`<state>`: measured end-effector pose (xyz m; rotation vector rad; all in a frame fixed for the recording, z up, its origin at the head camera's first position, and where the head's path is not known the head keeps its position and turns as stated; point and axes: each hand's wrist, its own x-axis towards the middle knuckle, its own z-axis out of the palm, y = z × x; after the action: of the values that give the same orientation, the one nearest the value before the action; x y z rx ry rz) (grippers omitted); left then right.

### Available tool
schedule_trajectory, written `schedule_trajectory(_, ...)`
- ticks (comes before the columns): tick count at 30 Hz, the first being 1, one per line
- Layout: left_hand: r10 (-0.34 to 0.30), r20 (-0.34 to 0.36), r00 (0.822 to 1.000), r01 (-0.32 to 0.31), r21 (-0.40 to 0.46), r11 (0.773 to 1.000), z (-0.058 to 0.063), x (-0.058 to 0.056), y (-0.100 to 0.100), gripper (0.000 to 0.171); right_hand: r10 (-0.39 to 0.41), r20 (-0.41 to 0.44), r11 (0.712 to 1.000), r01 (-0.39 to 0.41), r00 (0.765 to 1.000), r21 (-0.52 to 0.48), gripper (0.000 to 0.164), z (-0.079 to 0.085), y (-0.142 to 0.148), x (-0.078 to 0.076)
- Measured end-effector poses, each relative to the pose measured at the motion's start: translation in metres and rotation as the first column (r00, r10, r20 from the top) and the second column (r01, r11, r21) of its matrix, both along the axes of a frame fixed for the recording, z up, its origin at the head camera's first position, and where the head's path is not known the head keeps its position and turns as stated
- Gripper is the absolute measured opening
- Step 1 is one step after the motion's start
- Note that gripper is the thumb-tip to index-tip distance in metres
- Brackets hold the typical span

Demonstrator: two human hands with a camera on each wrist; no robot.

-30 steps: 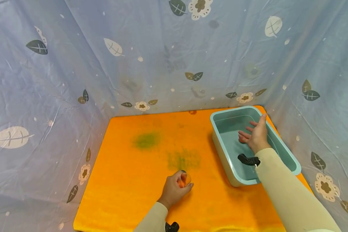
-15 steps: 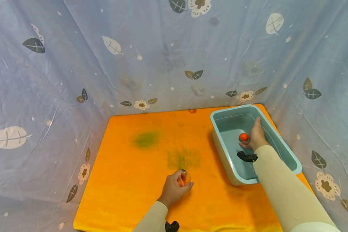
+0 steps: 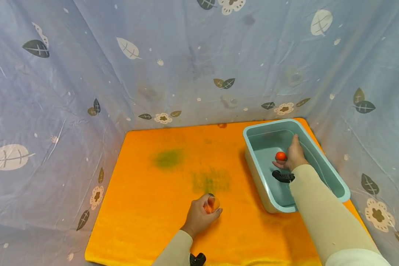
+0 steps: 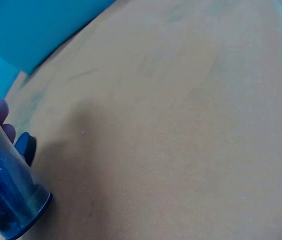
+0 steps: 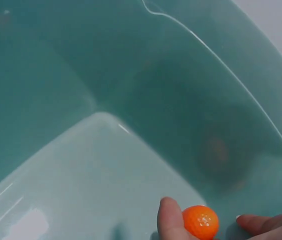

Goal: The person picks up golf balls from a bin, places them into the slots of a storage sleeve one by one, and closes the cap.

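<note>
My left hand (image 3: 199,218) grips a clear cylinder (image 3: 214,204) over the near middle of the table, its round end toward the head camera. Orange shows through it. In the left wrist view, the see-through cylinder (image 4: 11,185) has a dark rim, and a small black piece (image 4: 27,148) sticks out beside the fingers. My right hand (image 3: 295,155) reaches inside the blue-green bin (image 3: 265,184), fingers spread beside a small orange ball (image 3: 280,156). From the right wrist, one digit lies against the ball (image 5: 201,222), while the other fingers (image 5: 261,224) stand apart from it.
An orange-covered table (image 3: 146,207) with green stains lies under both hands. The bin stands at its right side, walls rising around my right hand. A patterned blue-grey curtain (image 3: 186,74) encloses the back and both sides.
My right hand has lowered deeper into the bin, and the orange ball, mostly hidden behind the fingers before, now shows. My left hand keeps its grip on the cylinder. The head view has shifted slightly.
</note>
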<state>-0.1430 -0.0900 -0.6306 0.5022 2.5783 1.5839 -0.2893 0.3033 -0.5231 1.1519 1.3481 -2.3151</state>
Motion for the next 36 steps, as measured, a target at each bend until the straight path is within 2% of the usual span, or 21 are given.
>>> schedule_trajectory(9,-0.01,-0.007,1.0,0.01,0.031,0.999,-0.002,-0.002,0.0,0.03,-0.105,0.016,0.99,0.106,0.994,-0.095,0.091,-0.012,-0.001,-0.014)
schedule_trajectory(17,-0.001,-0.012,1.0,0.001,0.028,1.0,-0.001,-0.004,-0.001,0.029,-0.113,-0.033,0.991,0.11,0.993,-0.079,0.081,-0.02,-0.011,-0.024)
schedule_trajectory(19,0.0,-0.011,1.0,0.0,0.026,1.0,-0.002,-0.005,-0.002,0.029,-0.118,-0.03,0.992,0.116,0.993,-0.059,0.072,-0.023,-0.012,-0.028)
schedule_trajectory(23,0.002,-0.009,1.0,-0.002,0.025,1.0,-0.001,-0.005,-0.002,0.028,-0.106,-0.028,0.994,0.106,0.994,-0.006,0.037,-0.029,-0.013,-0.032)
schedule_trajectory(24,0.002,-0.01,1.0,-0.002,0.023,1.0,-0.001,-0.005,-0.002,0.028,-0.101,-0.025,0.995,0.101,0.995,0.001,0.035,-0.03,-0.013,-0.032)
schedule_trajectory(25,0.002,-0.01,1.0,-0.002,0.023,1.0,-0.001,-0.005,-0.002,0.028,-0.086,-0.025,0.996,0.087,0.996,0.008,0.038,-0.031,-0.012,-0.032)
schedule_trajectory(27,0.004,-0.011,1.0,-0.004,0.019,1.0,-0.001,-0.005,-0.001,0.028,-0.063,-0.025,0.998,0.063,0.998,0.009,0.058,-0.032,-0.01,-0.033)
schedule_trajectory(29,0.008,-0.011,1.0,-0.008,0.012,1.0,-0.001,-0.006,-0.001,0.029,-0.048,-0.023,0.999,0.048,0.999,-0.001,0.072,-0.033,-0.009,-0.033)
schedule_trajectory(31,0.012,-0.011,1.0,-0.011,0.011,1.0,-0.002,-0.006,-0.001,0.029,-0.039,-0.017,0.999,0.039,0.999,-0.015,0.076,-0.033,-0.007,-0.032)
schedule_trajectory(36,0.019,-0.006,1.0,-0.019,0.013,1.0,-0.002,-0.005,-0.001,0.028,-0.087,-0.005,0.991,0.086,0.996,-0.107,0.077,-0.031,-0.002,-0.029)
